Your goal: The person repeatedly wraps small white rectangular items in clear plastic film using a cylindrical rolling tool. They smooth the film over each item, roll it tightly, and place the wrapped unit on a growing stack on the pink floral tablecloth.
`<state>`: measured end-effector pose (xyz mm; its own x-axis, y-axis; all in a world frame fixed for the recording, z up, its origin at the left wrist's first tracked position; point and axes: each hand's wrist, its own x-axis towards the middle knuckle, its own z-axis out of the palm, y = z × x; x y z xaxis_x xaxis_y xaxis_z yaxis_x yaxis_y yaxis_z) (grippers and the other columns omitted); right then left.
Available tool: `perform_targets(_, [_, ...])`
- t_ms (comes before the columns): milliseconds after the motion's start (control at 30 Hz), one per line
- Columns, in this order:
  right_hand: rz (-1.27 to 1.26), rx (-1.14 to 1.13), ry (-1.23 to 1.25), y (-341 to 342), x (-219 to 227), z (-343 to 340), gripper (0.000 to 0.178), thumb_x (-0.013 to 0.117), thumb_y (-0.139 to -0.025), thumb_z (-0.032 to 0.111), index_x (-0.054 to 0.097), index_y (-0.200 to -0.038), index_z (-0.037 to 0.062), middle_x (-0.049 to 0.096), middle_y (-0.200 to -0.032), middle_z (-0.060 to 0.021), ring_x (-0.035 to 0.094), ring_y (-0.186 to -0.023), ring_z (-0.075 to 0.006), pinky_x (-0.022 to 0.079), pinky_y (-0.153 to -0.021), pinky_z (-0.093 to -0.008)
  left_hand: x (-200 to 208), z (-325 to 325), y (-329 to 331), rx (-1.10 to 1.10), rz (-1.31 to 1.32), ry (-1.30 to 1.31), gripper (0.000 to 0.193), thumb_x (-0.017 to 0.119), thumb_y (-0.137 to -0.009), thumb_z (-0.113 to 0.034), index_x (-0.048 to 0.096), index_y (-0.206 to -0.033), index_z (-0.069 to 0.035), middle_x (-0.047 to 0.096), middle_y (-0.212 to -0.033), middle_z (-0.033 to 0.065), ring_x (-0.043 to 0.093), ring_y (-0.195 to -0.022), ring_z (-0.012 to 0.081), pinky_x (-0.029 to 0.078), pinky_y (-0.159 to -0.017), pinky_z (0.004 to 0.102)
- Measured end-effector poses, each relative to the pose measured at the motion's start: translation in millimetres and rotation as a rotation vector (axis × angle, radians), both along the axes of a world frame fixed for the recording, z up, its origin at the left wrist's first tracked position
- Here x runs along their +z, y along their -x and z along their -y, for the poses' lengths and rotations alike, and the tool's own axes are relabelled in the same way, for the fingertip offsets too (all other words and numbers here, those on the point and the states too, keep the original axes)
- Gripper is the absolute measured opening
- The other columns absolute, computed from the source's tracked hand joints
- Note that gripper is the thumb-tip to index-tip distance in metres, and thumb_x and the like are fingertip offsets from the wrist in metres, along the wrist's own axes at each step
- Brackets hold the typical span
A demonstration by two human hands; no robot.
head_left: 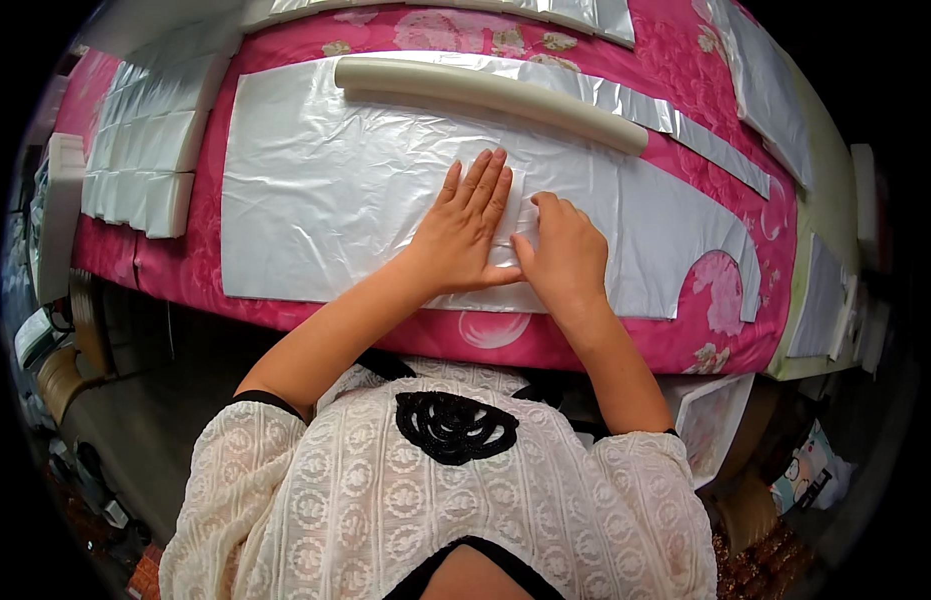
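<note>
A wide, glossy white plastic bag lies flat and wrinkled across the pink table, with a curved cut-out at its right end. My left hand rests on it palm down, fingers stretched out and thumb pointing right. Just to the right, my right hand has its fingers curled at a small folded part of the plastic between both hands. Its fingertips are partly hidden, and it seems to pinch the film. Beyond my hands, a long cream-coloured roller or tube lies across the bag's far side.
Stacked folded white packs stand at the left of the pink flowered tablecloth. More flat plastic bags lie along the far edge and the far right. A white box sits below the table at right.
</note>
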<state>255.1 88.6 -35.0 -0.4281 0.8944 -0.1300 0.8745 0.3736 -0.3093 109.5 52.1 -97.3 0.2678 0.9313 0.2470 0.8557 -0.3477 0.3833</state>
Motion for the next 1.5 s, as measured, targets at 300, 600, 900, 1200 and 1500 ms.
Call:
perform_targets(300, [-0.253,0.439,-0.185,48.2,-61.1,-9.8,0.059,0.052,-0.086,0.034,0.038,-0.133,0.0027,0.026,-0.143,-0.0217,0.022,-0.133,-0.0361,0.018,-0.107,-0.0481,30.8,127.3,54.6,0.357,1.130,0.739,0.019,0.053,-0.089,-0.003,0.056,-0.105,0.005,0.064,-0.099,0.0130,0.062,-0.091,0.0160,0.048,-0.083,0.0272])
perform_targets(600, [-0.506,0.762,0.299,92.8,-60.9,132.4,0.055,0.048,-0.088,0.023,0.031,-0.137,0.0020,0.020,-0.144,-0.0234,0.012,-0.137,-0.0378,0.012,-0.109,-0.0494,3.2,215.2,67.0,0.932,1.700,1.003,0.020,0.052,-0.091,-0.017,0.057,-0.099,0.001,0.064,-0.091,0.0088,0.063,-0.084,0.0186,0.053,-0.069,0.0295])
perform_targets(900, [-0.627,0.884,0.078,43.1,-37.1,38.5,0.010,0.064,-0.076,0.013,0.060,-0.078,0.0048,0.054,-0.116,-0.0122,0.039,-0.122,-0.0321,0.033,-0.100,-0.0434,61.2,159.9,67.5,0.364,0.442,0.325,0.032,0.071,-0.068,-0.008,0.061,-0.098,-0.004,0.063,-0.105,0.0141,0.064,-0.086,0.0260,0.051,-0.073,0.0316])
perform_targets(1200, [-1.324,-0.350,0.211,-4.1,-4.6,-266.2,0.022,0.064,-0.085,0.015,0.062,-0.098,-0.0018,0.062,-0.089,-0.0016,0.054,-0.078,-0.0080,0.043,-0.072,-0.0225,58.0,122.4,73.5,0.290,0.485,0.207,0.041,0.069,-0.066,-0.005,0.055,-0.105,-0.004,0.059,-0.113,0.0181,0.058,-0.101,0.0339,0.047,-0.084,0.0383])
perform_targets(1500, [-0.572,-0.666,-0.146,7.4,-60.0,-417.3,0.032,0.068,-0.075,0.031,0.065,-0.098,0.0094,0.066,-0.086,-0.0079,0.060,-0.083,-0.0209,0.043,-0.082,-0.0352,52.8,104.4,85.9,0.308,0.499,0.218,0.038,0.067,-0.067,-0.004,0.057,-0.104,-0.003,0.059,-0.112,0.0170,0.060,-0.098,0.0324,0.049,-0.083,0.0366])
